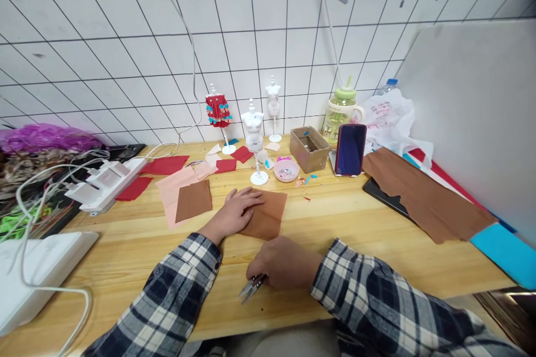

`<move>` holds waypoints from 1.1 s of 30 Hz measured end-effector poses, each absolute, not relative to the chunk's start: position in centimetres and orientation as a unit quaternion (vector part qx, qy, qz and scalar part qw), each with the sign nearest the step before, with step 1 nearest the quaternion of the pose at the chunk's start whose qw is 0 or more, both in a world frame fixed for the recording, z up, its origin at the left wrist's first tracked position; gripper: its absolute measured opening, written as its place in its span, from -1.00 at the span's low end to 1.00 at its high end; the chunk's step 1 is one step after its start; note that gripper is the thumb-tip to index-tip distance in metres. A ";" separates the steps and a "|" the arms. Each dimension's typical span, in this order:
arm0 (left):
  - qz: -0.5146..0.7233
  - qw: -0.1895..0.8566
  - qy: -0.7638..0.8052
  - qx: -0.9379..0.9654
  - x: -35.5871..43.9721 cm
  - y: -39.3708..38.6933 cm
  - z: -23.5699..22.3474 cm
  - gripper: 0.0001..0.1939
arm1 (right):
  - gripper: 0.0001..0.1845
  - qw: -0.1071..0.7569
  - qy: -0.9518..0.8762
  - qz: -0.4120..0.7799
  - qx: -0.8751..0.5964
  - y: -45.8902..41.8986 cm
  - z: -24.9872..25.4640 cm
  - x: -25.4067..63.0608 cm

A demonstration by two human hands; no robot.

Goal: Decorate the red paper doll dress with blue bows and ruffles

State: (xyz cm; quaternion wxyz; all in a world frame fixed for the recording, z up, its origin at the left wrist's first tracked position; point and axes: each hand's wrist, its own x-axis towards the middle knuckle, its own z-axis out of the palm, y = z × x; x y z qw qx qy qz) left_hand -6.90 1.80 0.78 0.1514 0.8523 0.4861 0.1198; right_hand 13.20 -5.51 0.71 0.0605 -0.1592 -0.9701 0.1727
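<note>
My left hand (235,213) lies flat, fingers stretched out, on a square brown crepe-paper piece (270,215) in the middle of the table. Closed around a small pair of thread snips (251,291), my right hand (287,263) is just below that piece, near the front edge. The blades poke out toward the lower left and look slightly apart; the handles are mostly hidden in my fist. Left of my left hand, another brown piece (194,202) lies over a pale pink sheet (170,189). A bare white mini dress form (253,136) stands just beyond my fingers.
Behind stand a dress form in a red ruffled dress (218,110), another bare form (273,100), a pink bowl of beads (286,170), a cardboard box (310,150) and a propped phone (350,150). A power strip (113,184) is left; large brown paper (435,201) lies right.
</note>
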 end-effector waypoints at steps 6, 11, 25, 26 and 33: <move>0.168 0.087 0.502 0.844 -7.4 1.5 0.8 -0.46 | -0.79 0.166 -0.927 0.219 -0.256 -3.9 1.0 14.3; 0.163 0.088 0.479 0.858 -7.0 0.8 1.5 -0.64 | -0.74 0.368 -0.786 0.166 -0.468 2.6 4.2 17.8; 0.179 0.175 0.411 0.877 -6.4 0.4 1.0 -0.69 | -0.59 0.348 -0.738 0.007 -0.578 6.7 3.4 20.4; 0.186 0.181 0.407 0.876 -6.3 0.4 0.9 -0.72 | -0.61 0.307 -0.769 0.043 -0.558 5.6 2.6 19.8; 0.183 0.194 0.416 0.869 -6.4 0.2 0.5 -0.52 | -0.56 0.161 -0.770 0.011 -0.617 2.7 1.4 18.1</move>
